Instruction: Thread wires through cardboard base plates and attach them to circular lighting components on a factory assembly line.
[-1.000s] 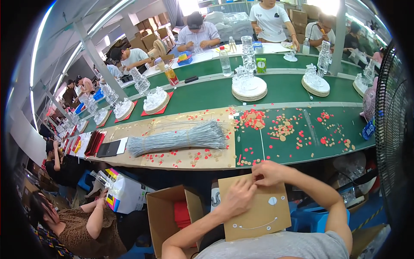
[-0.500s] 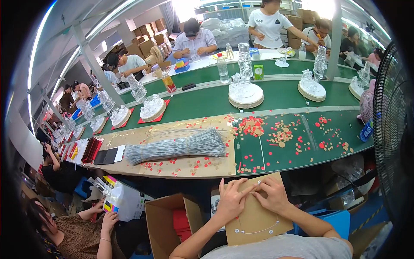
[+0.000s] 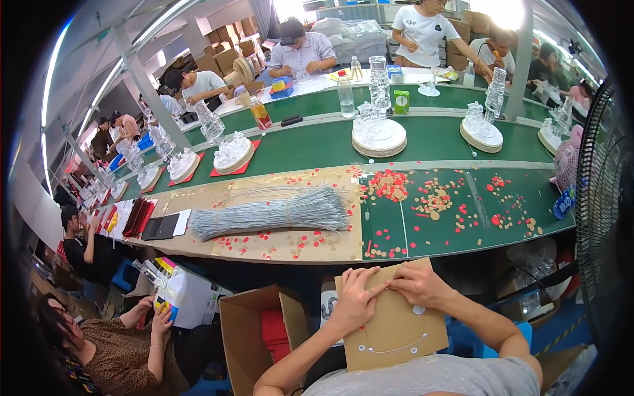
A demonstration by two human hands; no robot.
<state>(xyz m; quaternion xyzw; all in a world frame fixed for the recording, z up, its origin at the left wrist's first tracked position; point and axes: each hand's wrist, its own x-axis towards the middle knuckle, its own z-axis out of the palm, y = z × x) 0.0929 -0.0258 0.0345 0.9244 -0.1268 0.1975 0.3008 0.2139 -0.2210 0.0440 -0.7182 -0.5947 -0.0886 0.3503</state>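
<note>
A flat brown cardboard sheet rests against my lap, tilted up toward the table. Two small white round buttons sit near its lower edge, joined by a thin white cord; a further white disc shows just below my right hand. My left hand lies over the sheet's upper left part, fingers bent at the top edge and thumb stretched toward the right hand. My right hand is closed at the upper edge, its fingertips pressed together by the left thumb. Whatever lies between those fingertips is hidden.
Ahead, a long bundle of grey wire ties lies on the table among red and brown paper discs. Clear-and-white models stand beyond. An open carton holding red pieces is left; a fan stands right. Co-workers sit nearby.
My right hand has shifted slightly up and its fingers have drawn closer together. The button seen between my hands is now covered, and a white disc shows below the right hand.
</note>
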